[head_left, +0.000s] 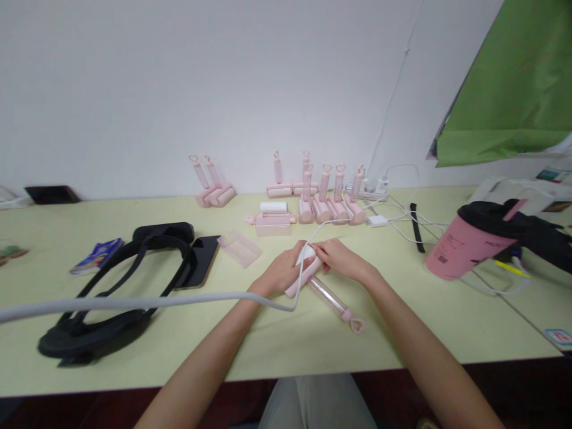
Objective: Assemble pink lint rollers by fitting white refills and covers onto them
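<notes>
Left hand [281, 269] and right hand [338, 256] grasp a pink roller [293, 289], its clear tubular handle [329, 296] and heart-shaped loop [351, 321] angled toward the worktop's [277, 351] front edge.

The roller [309, 273] looks smooth plastic (its handle [329, 295] clear and glossy), the tabletop [348, 351] smooth and matt.

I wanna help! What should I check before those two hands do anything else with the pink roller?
1. Left hand holding the pink roller: ok.
2. Right hand at the roller's far end: ok.
3. Clear handle sticking out where you can see it: ok.
4. White cable out of the way: not ok, it crosses the view in front of the roller.
5. Lid on the pink cup: ok.
6. White roll seated properly inside: cannot tell, fingers hide part of it.
</notes>
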`<state>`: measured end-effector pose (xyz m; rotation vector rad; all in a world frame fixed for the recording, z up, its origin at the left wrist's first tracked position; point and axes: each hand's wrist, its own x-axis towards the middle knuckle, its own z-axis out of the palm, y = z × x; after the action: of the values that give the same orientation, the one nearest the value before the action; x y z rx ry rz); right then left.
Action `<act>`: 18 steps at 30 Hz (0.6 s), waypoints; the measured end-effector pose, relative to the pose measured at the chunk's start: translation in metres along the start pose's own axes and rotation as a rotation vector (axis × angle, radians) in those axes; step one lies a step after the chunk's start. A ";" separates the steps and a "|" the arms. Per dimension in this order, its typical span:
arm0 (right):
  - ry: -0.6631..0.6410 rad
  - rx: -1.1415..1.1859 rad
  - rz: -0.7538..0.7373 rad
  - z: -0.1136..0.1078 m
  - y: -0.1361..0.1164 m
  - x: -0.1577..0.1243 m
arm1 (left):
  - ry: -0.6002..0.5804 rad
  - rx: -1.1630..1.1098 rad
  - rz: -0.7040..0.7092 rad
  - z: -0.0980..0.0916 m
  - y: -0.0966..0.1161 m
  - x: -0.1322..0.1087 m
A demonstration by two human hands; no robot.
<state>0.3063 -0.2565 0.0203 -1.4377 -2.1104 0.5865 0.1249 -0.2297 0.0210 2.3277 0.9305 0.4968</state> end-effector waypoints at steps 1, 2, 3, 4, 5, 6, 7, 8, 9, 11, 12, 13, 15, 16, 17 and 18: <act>0.021 -0.040 -0.006 0.000 -0.001 0.000 | 0.007 0.010 -0.007 0.000 0.000 0.001; 0.039 -0.064 -0.012 0.000 -0.002 0.000 | 0.016 0.016 -0.015 0.001 0.000 0.002; 0.056 -0.075 -0.015 0.000 -0.002 0.001 | 0.024 0.016 -0.023 0.001 -0.001 0.003; 0.073 -0.076 -0.017 -0.001 -0.002 0.001 | 0.034 0.010 -0.031 0.003 -0.001 0.004; 0.088 -0.073 -0.018 -0.001 -0.001 0.002 | 0.046 -0.003 -0.038 0.004 -0.003 0.006; 0.102 -0.066 -0.019 -0.002 0.000 0.003 | 0.060 -0.022 -0.042 0.006 -0.004 0.007; 0.111 -0.058 -0.020 -0.003 0.002 0.005 | 0.074 -0.047 -0.045 0.007 -0.005 0.009; 0.114 -0.045 -0.020 -0.003 0.004 0.007 | 0.083 -0.074 -0.048 0.009 -0.007 0.011; 0.109 -0.027 -0.014 -0.004 0.007 0.009 | 0.088 -0.098 -0.050 0.010 -0.009 0.013; 0.076 0.025 0.012 -0.006 0.012 0.014 | 0.083 -0.127 -0.057 0.011 -0.013 0.017; 0.055 0.051 0.024 -0.007 0.014 0.017 | 0.080 -0.133 -0.059 0.012 -0.015 0.020; 0.036 0.070 0.029 -0.008 0.016 0.020 | 0.081 -0.135 -0.060 0.012 -0.018 0.023; 0.031 0.070 0.020 -0.010 0.020 0.024 | 0.101 -0.143 -0.061 0.012 -0.023 0.030; 0.044 0.058 0.010 -0.011 0.021 0.026 | 0.111 -0.151 -0.065 0.013 -0.025 0.033; 0.062 0.046 0.000 -0.012 0.023 0.026 | 0.119 -0.159 -0.069 0.013 -0.026 0.036; 0.080 0.041 -0.007 -0.012 0.024 0.027 | 0.123 -0.163 -0.073 0.014 -0.026 0.038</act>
<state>0.3231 -0.2222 0.0194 -1.4071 -2.0293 0.5564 0.1455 -0.1920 -0.0012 2.1286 0.9902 0.6655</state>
